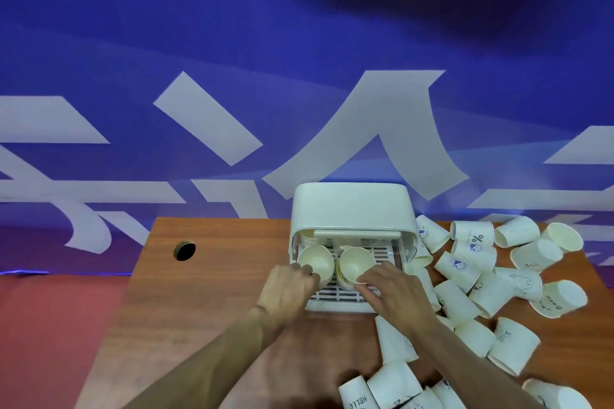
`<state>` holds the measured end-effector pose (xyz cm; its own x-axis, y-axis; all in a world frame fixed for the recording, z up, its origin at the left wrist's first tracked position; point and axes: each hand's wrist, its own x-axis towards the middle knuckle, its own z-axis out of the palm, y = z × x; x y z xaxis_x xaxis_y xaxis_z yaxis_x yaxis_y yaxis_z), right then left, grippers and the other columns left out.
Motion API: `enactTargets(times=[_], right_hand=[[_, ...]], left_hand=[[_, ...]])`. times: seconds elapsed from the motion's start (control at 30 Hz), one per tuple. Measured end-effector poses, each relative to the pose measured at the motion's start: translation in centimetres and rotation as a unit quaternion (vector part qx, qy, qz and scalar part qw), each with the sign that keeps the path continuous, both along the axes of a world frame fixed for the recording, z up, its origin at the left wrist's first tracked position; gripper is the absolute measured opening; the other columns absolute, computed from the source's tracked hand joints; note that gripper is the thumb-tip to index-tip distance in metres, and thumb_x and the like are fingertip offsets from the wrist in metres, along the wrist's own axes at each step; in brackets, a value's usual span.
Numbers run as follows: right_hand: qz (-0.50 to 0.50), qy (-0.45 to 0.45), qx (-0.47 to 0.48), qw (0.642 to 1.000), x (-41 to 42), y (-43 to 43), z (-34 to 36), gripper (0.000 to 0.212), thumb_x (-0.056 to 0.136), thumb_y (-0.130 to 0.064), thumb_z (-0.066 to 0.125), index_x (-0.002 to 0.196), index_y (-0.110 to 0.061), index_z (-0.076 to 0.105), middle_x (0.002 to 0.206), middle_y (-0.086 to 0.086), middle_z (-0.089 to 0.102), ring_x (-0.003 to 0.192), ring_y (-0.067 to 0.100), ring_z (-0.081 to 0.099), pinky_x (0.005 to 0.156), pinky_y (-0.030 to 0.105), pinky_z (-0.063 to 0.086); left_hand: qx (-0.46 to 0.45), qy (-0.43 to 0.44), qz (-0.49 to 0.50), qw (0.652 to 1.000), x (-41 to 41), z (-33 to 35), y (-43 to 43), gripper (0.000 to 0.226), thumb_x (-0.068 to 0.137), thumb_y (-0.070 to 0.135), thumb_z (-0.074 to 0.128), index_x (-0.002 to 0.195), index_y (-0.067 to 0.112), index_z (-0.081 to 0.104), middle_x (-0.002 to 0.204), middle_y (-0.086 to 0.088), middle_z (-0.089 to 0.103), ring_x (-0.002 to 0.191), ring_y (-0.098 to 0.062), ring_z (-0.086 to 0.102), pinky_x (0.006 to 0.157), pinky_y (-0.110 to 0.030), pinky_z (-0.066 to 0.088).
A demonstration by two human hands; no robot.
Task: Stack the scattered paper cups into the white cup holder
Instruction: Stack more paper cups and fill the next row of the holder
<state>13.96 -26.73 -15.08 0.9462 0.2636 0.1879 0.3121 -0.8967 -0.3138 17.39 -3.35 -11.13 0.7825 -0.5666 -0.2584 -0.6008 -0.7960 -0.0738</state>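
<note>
Progress is judged early. Two cup positions are occupied on the slotted tray of the white cup holder (353,209), which stands on the wooden table (212,276) directly ahead of both hands.

The left hand (288,289) is curled closed on the near rim of the left cup (315,263), which sits at its fingertips. The right hand (390,289) pinches the near rim of the right cup (355,266), just beyond its fingers; this appears to be a short nested stack, though the count cannot be told.

Outstanding: most of the scattered cups (491,276) lie on their sides, spread to the right of the right hand and behind its wrist toward the table's near edge. The bulk of the stacking remains.
</note>
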Motion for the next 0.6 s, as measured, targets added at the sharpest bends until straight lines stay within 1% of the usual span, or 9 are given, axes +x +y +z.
enactTargets(times=[0.07,0.17,0.23,0.33,0.43,0.5,0.6], right_hand=[[0.002,0.006,0.003,1.000,0.2,0.3,-0.5,0.006,0.082,-0.037,0.076,0.083,-0.032,0.072,0.081,-0.018,0.066,0.080,0.005,0.061,0.047,0.023,0.043],[0.005,0.017,-0.001,1.000,0.4,0.7,-1.4,0.003,0.084,-0.034,0.075,0.084,-0.032,0.072,0.081,-0.017,0.066,0.080,0.008,0.060,0.049,0.023,0.043],[0.001,0.027,0.001,1.000,0.6,0.8,-1.9,0.004,0.087,-0.034,0.071,0.085,-0.031,0.073,0.081,-0.017,0.067,0.080,0.009,0.060,0.050,0.024,0.046],[-0.022,0.050,0.026,0.998,0.9,1.0,-2.8,0.010,0.091,-0.034,0.067,0.088,-0.029,0.075,0.083,-0.016,0.069,0.082,0.013,0.059,0.054,0.030,0.050],[-0.022,0.094,0.044,0.994,1.3,1.5,-3.8,0.018,0.097,-0.034,0.058,0.094,-0.027,0.075,0.088,-0.013,0.071,0.086,0.017,0.056,0.062,0.037,0.052],[-0.009,0.100,0.039,0.994,1.5,1.6,-4.2,0.023,0.099,-0.035,0.053,0.096,-0.027,0.074,0.086,-0.012,0.070,0.084,0.017,0.052,0.062,0.037,0.052],[-0.005,0.093,0.038,0.995,1.6,1.6,-4.5,0.023,0.099,-0.034,0.053,0.096,-0.026,0.074,0.082,-0.011,0.070,0.078,0.016,0.048,0.058,0.036,0.050]], left_hand=[[-0.009,-0.003,0.001,1.000,0.5,-0.6,-0.2,0.022,0.100,0.027,0.041,0.102,0.020,0.062,0.099,-0.002,0.064,0.093,-0.027,0.060,0.056,-0.034,0.031],[-0.025,0.009,0.016,1.000,1.0,-1.7,-0.5,0.024,0.100,0.031,0.042,0.103,0.021,0.065,0.100,-0.001,0.065,0.096,-0.026,0.060,0.058,-0.033,0.032],[-0.023,0.026,0.032,0.999,1.3,-2.4,-0.8,0.025,0.099,0.033,0.045,0.102,0.021,0.067,0.100,-0.001,0.066,0.096,-0.026,0.061,0.060,-0.032,0.034],[-0.030,0.052,0.057,0.997,1.6,-3.3,-1.0,0.020,0.097,0.024,0.051,0.105,0.024,0.069,0.102,-0.001,0.067,0.098,-0.025,0.061,0.065,-0.034,0.042],[-0.066,0.068,0.076,0.993,2.0,-4.1,-1.0,0.030,0.092,0.014,0.056,0.113,0.030,0.068,0.107,0.001,0.066,0.100,-0.024,0.060,0.071,-0.033,0.044],[-0.085,0.064,0.071,0.992,2.2,-4.4,-0.9,0.032,0.090,0.011,0.057,0.113,0.030,0.069,0.106,0.001,0.066,0.099,-0.024,0.061,0.070,-0.032,0.045],[-0.094,0.064,0.058,0.992,2.3,-4.5,-0.7,0.032,0.090,0.011,0.056,0.113,0.029,0.069,0.105,0.001,0.066,0.097,-0.025,0.062,0.070,-0.033,0.048]])
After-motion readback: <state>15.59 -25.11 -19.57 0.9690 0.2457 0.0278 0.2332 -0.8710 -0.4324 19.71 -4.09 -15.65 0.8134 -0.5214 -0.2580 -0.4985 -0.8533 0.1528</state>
